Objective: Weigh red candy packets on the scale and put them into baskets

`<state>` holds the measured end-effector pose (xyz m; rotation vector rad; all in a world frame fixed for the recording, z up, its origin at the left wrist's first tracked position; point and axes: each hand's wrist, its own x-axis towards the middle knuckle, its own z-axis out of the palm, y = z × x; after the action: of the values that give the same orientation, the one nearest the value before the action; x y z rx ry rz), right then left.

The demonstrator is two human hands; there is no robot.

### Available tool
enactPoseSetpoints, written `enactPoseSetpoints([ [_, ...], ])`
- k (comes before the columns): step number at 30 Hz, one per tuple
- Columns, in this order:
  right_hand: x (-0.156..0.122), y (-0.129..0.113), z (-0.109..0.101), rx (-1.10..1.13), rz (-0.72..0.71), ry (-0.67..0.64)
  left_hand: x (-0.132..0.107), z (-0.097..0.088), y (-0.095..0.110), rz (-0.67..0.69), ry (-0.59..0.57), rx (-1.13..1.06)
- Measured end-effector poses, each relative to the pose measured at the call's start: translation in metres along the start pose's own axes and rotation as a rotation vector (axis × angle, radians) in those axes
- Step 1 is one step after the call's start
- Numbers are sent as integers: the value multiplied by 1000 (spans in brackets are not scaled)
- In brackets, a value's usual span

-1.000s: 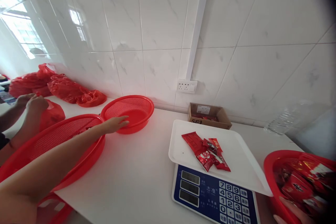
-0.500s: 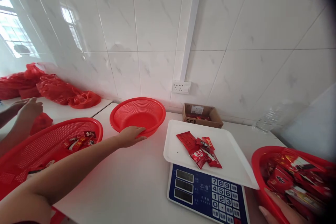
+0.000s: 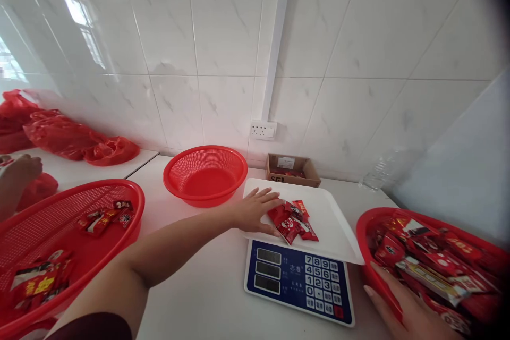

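Note:
My left hand [image 3: 255, 211] reaches over the white scale tray [image 3: 330, 223], fingers spread, touching the left side of a small pile of red snack packets [image 3: 294, 221]. My right hand [image 3: 402, 311] rests flat, fingers out, against the near rim of a red basket [image 3: 364, 228] full of red packets at the right. The blue electronic scale [image 3: 298, 279] with its keypad sits under the tray. An empty round red basket [image 3: 205, 174] stands just left of the tray.
A large red basket [image 3: 131, 191] with a few packets sits at the left edge. Another person's hand [image 3: 19, 170] works at the far left near red plastic bags [image 3: 79, 141]. A small cardboard box [image 3: 292, 169] and a wall socket [image 3: 263, 129] are behind the tray.
My left hand left the round red basket's rim and moved right onto the scale tray, reaching the packets. The view panned right and the right basket shows more.

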<state>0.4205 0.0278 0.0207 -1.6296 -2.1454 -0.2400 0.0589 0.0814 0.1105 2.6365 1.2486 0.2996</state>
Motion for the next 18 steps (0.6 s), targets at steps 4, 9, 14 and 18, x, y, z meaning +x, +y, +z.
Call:
enactPoseSetpoints([
  [4, 0, -9, -10, -43, 27, -109, 36, 8, 8, 126, -103, -9],
  [9, 1, -15, -16, -25, 107, -139, 57, 18, 14, 66, -49, -40],
  [14, 1, -16, -16, -18, 94, -110, 64, 21, 27, -42, 23, -94],
  [18, 2, -16, -17, -13, 74, -115, 65, 12, 27, -112, 286, -294],
])
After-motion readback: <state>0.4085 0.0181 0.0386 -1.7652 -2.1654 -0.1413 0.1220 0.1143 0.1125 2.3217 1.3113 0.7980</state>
